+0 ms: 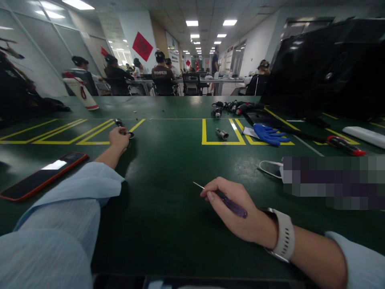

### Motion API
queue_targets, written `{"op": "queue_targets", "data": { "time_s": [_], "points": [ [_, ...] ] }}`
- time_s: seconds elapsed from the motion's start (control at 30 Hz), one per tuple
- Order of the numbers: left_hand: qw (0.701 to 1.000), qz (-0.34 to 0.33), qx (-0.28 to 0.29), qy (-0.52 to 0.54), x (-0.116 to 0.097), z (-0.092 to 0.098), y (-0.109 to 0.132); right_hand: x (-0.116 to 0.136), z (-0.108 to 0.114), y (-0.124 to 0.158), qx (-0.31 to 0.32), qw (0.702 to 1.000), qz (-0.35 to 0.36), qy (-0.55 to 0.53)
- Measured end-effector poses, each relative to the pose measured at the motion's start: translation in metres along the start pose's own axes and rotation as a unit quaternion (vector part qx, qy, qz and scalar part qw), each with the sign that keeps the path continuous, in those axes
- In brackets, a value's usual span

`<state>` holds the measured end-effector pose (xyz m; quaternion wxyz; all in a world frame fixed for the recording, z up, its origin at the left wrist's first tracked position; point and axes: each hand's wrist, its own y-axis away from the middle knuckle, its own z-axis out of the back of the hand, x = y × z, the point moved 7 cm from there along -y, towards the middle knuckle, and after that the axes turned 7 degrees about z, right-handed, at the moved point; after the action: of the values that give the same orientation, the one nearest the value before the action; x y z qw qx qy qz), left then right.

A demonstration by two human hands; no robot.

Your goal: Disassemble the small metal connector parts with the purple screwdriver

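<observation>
My right hand (233,206) is closed around a small screwdriver (236,208) with a purplish see-through handle. Its thin metal shaft points up and left, above the green table. Farther off on the left, my left hand (118,140) is closed on a shiny metal piece (118,123), whose rounded ends show on either side of the fingers. The middle of that piece is hidden, and its exact kind cannot be made out. It is over a yellow-taped area. A separate small metal fitting (223,133) with a round open end lies inside another yellow-taped box, beyond my right hand.
An orange-edged phone (45,174) lies at left. At right are a blue glove (269,134), a red-and-black-handled tool (345,145), a white cord loop (267,168) and a pixelated patch. Dark cables (230,107), a white-and-red container (82,93) and a black monitor (325,68) stand farther back.
</observation>
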<state>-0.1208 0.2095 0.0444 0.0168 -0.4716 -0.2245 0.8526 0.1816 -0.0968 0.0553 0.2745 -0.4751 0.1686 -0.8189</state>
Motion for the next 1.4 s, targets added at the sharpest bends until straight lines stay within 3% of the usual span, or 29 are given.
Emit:
{"op": "queue_targets", "data": {
  "time_s": [0.17, 0.3, 0.43, 0.63, 0.77, 0.87, 0.93, 1.03, 1.13, 1.23, 1.3, 1.4],
  "points": [
    [0.998, -0.048, -0.041, -0.02, -0.011, 0.006, 0.004, 0.002, -0.001, 0.0, 0.006, 1.0, 0.004, -0.008],
    [0.987, -0.124, -0.09, -0.037, -0.048, -0.007, 0.025, 0.005, 0.0, 0.0, -0.003, 1.0, 0.016, -0.014],
    [0.975, -0.214, -0.035, -0.057, -0.104, -0.063, 0.062, 0.013, 0.005, 0.002, -0.037, 0.998, 0.057, -0.016],
    [0.929, -0.317, 0.169, -0.091, -0.187, -0.19, 0.124, 0.027, 0.018, 0.008, -0.102, 0.984, 0.145, -0.014],
    [0.909, -0.312, 0.248, -0.12, -0.213, -0.25, 0.141, 0.031, 0.022, 0.008, -0.107, 0.98, 0.166, -0.004],
    [0.899, -0.298, 0.292, -0.135, -0.215, -0.272, 0.144, 0.031, 0.024, 0.008, -0.108, 0.979, 0.17, -0.001],
    [0.897, -0.29, 0.307, -0.132, -0.212, -0.274, 0.146, 0.03, 0.026, 0.008, -0.107, 0.98, 0.169, -0.001],
    [0.904, -0.274, 0.311, -0.105, -0.204, -0.258, 0.152, 0.027, 0.031, 0.008, -0.113, 0.981, 0.16, 0.003],
    [0.911, -0.255, 0.319, -0.059, -0.193, -0.223, 0.169, 0.024, 0.036, 0.008, -0.121, 0.982, 0.147, 0.003],
    [0.916, -0.224, 0.333, -0.005, -0.181, -0.173, 0.195, 0.022, 0.04, 0.009, -0.142, 0.981, 0.134, -0.008],
    [0.916, -0.104, 0.37, 0.114, -0.169, -0.138, 0.209, 0.02, 0.041, 0.009, -0.155, 0.981, 0.116, -0.025],
    [0.897, 0.076, 0.393, 0.189, -0.151, -0.094, 0.229, 0.012, 0.037, 0.009, -0.167, 0.982, 0.07, -0.058]
  ]
}}
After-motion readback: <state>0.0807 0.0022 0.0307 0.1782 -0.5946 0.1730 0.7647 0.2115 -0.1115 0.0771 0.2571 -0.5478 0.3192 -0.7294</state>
